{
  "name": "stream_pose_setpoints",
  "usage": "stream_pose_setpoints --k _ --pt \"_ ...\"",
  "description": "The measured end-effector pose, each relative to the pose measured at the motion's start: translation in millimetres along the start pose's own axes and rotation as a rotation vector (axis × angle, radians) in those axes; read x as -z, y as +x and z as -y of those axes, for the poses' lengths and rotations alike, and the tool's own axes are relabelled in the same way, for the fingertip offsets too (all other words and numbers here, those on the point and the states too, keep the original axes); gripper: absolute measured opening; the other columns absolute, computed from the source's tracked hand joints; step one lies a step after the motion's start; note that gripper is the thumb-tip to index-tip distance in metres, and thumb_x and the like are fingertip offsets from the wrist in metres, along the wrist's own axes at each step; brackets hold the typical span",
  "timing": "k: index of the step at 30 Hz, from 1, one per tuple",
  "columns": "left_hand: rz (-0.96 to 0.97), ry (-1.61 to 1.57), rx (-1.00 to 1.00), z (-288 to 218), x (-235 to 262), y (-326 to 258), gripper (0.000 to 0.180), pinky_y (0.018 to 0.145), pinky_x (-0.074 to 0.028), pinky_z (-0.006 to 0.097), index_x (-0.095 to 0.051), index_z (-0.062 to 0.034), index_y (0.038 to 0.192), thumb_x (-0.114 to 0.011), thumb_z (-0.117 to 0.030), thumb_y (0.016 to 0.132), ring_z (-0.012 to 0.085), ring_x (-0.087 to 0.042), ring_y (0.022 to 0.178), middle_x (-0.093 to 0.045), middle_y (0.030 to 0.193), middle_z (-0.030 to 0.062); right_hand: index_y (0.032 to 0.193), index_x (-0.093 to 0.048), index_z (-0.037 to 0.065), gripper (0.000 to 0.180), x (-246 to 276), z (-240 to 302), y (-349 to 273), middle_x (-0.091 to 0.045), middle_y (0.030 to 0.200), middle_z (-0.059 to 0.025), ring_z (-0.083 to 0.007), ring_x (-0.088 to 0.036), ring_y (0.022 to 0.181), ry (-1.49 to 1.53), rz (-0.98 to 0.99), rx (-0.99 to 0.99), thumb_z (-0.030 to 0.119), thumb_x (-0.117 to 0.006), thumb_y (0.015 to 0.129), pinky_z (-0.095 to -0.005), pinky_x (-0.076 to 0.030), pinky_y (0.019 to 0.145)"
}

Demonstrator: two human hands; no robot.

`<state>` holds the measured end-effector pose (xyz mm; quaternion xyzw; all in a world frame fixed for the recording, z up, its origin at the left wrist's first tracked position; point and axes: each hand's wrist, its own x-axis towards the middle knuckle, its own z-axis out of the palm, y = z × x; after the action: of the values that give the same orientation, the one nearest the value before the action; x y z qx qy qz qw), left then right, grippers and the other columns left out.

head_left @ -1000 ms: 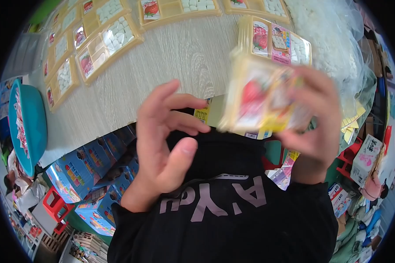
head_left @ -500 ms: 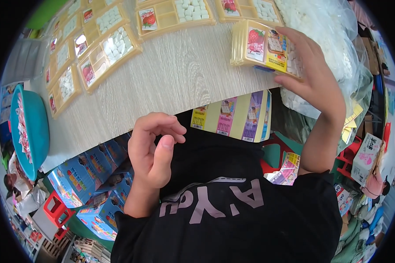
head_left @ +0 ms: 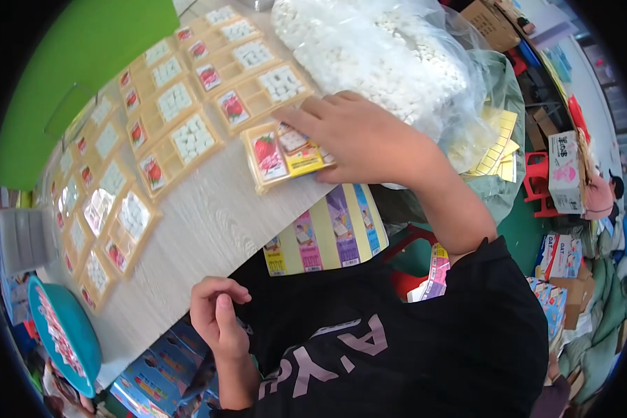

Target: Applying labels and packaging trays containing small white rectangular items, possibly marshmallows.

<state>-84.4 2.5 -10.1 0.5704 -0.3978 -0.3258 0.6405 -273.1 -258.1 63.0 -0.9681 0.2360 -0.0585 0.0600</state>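
A short stack of cream plastic trays (head_left: 265,182) lies near the table's front edge. On its top tray a strawberry sachet (head_left: 266,155) and a yellow label (head_left: 305,161) show. My right hand (head_left: 369,136) reaches across that tray's right part, fingers on the far side and thumb on the near side, closed on it; white pieces beneath are mostly hidden. My left hand (head_left: 219,317) hangs before my body, off the table, fingers loosely curled, thumb a little apart, with nothing visible in it. Between the hands, a sheet of coloured labels (head_left: 325,240) juts from under the table edge.
Rows of filled trays (head_left: 174,103) cover the table's left and back. Beyond my right hand lies a large clear bag of white pieces (head_left: 397,52). A teal basin (head_left: 87,331) with sachets stands at the left edge. Blue printed boxes (head_left: 164,373) sit below the table.
The view has swung right, so the table sits further left. My right hand remains over the tray stack, its fingers now flatter across the top tray. My left hand stays loosely curled.
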Motion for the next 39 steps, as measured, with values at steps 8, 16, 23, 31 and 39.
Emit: stream_pose_setpoints --k 8,16,23,31,39 --pt "0.014 0.004 0.037 2 -2 0 0.019 0.066 -0.047 0.024 -0.057 0.0026 0.103 -0.052 -0.015 0.099 0.0135 -0.058 0.071 -0.063 0.085 0.0099 0.143 -0.044 0.009 0.084 -7 -3 -1 -0.062 0.110 -0.0149 -0.0344 -0.062 0.105 0.068 0.077 -0.051 0.021 -0.081 0.068 -0.0420 -0.047 0.095" --pt "0.044 0.037 0.038 1 1 1 0.019 0.064 -0.048 0.025 -0.056 0.0020 0.105 -0.048 -0.015 0.100 0.0148 -0.059 0.069 -0.062 0.084 0.0097 0.143 -0.043 0.008 0.085 2 -7 -23 -0.058 0.114 -0.0179 -0.0368 -0.058 0.109 0.066 0.085 -0.174 0.023 -0.081 0.069 -0.0428 -0.046 0.096" --pt "0.061 -0.034 0.089 -3 6 1 0.018 0.069 -0.049 0.024 -0.058 0.0028 0.108 -0.052 -0.012 0.099 0.0132 -0.061 0.076 -0.063 0.090 0.0088 0.143 -0.041 0.007 0.086 3 -2 -19 -0.058 0.115 -0.0191 -0.0398 -0.056 0.110 0.084 0.108 -0.249 0.025 -0.081 0.069 -0.0442 -0.045 0.097" --pt "0.109 0.067 0.044 -6 15 3 0.016 0.070 -0.048 0.024 -0.061 0.0026 0.105 -0.053 -0.008 0.095 0.0137 -0.060 0.075 -0.065 0.088 0.0104 0.144 -0.040 0.009 0.088 1 11 -4 -0.057 0.122 -0.0192 -0.0405 -0.054 0.115 0.076 0.108 -0.154 0.021 -0.080 0.066 -0.0442 -0.043 0.101" --pt "-0.195 1.235 -0.453 -22 72 41 0.033 0.101 -0.040 0.045 -0.063 -0.0032 0.117 -0.065 -0.011 0.084 0.0371 -0.055 0.114 -0.061 0.115 0.0166 0.149 -0.038 0.013 0.095 0 11 -5 -0.050 0.139 -0.0172 -0.0364 -0.045 0.132 -0.018 0.006 -0.043 0.019 -0.082 0.065 -0.0450 -0.034 0.113"
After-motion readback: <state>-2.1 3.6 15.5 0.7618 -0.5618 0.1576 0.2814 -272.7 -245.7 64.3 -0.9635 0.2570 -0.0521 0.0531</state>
